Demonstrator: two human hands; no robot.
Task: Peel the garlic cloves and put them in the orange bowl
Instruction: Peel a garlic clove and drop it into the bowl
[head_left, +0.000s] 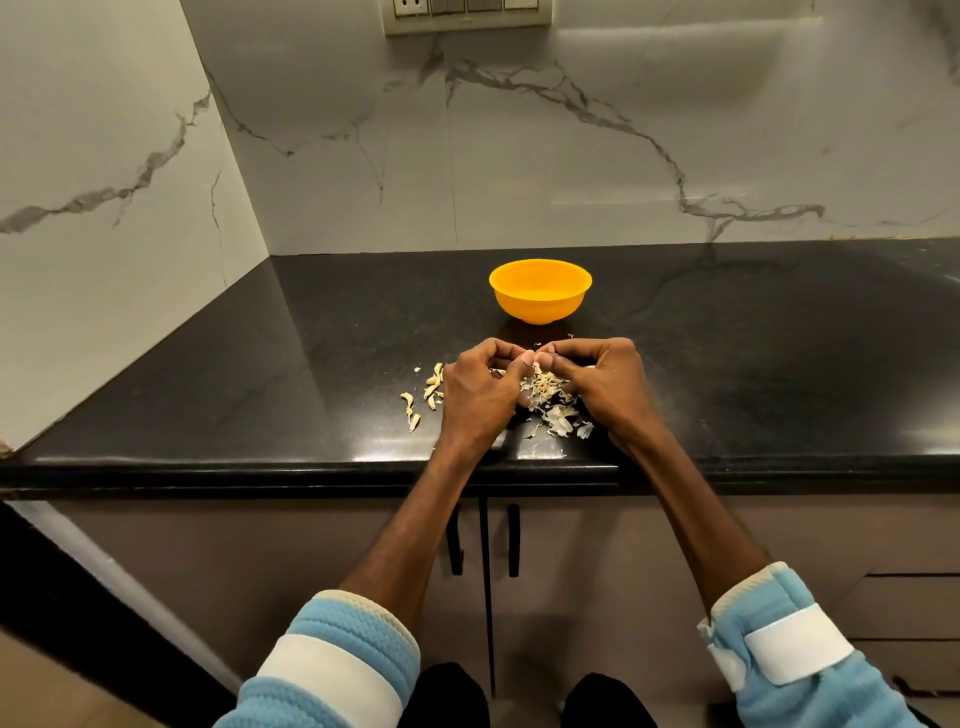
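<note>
Above a black counter (311, 332), left hand (480, 392) and right hand (597, 382) pinch one garlic clove (535, 357), hidden between their thumbs, best peeled gently over the skin pile (556, 408), orange bowl (540, 291) just beyond.

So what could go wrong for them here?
The papery skins lie close to the counter edge, so a stray sweep could brush them onto the floor. The unpeeled cloves sit tight against the left hand and might get knocked. The orange bowl stands beyond both hands, so a clove could drop on the way.
</note>
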